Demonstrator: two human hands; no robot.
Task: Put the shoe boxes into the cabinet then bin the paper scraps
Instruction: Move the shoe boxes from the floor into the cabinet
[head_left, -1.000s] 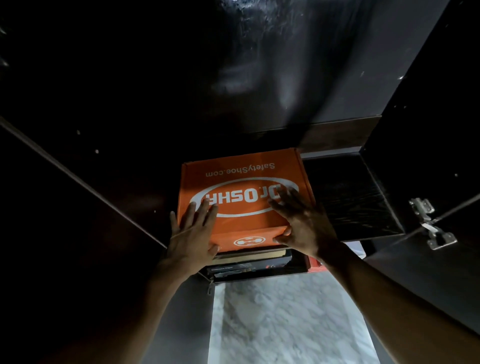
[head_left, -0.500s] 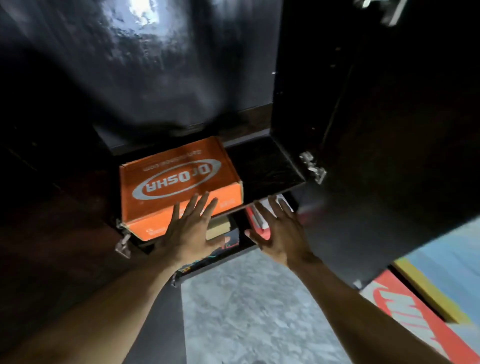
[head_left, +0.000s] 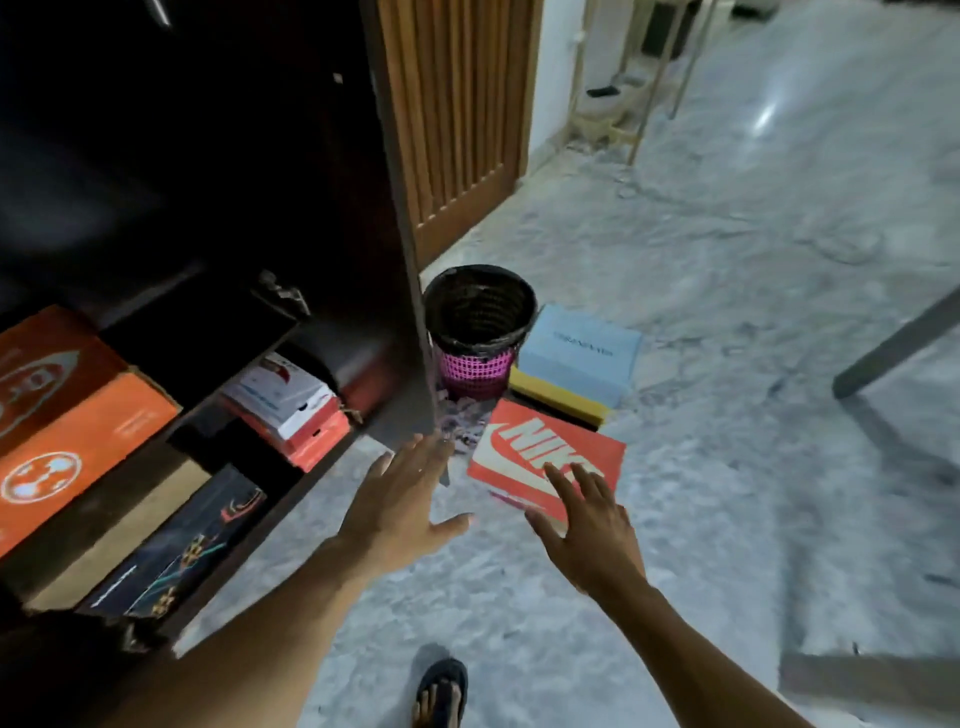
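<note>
While both arms are stretched out low over the floor, neither hand has anything in it: the left hand is flat with fingers spread, hanging just off the bottom corner of the cabinet, and the right hand is just as loose and splayed, its fingertips over the near edge of the Nike box. Can't tell if it's actually touching the lid or just above it. That red Nike box is lying flat on the floor, lid up, just right of the cabinet's edge. Right behind it there's a blue box stacked on a yellow box, both on the floor too, snug beside the bin, which is a pink mesh thing with a black liner, upright. Some scraps are in a little pile on the floor between the bin, the cabinet and the Nike box. Inside the cabinet, an orange box sits on the upper shelf at the left, a white and red box is on the shelf below further right, and a black box lies lowest. One foot in a dark sandal pokes in at the bottom. Pretty blurry overall.
</note>
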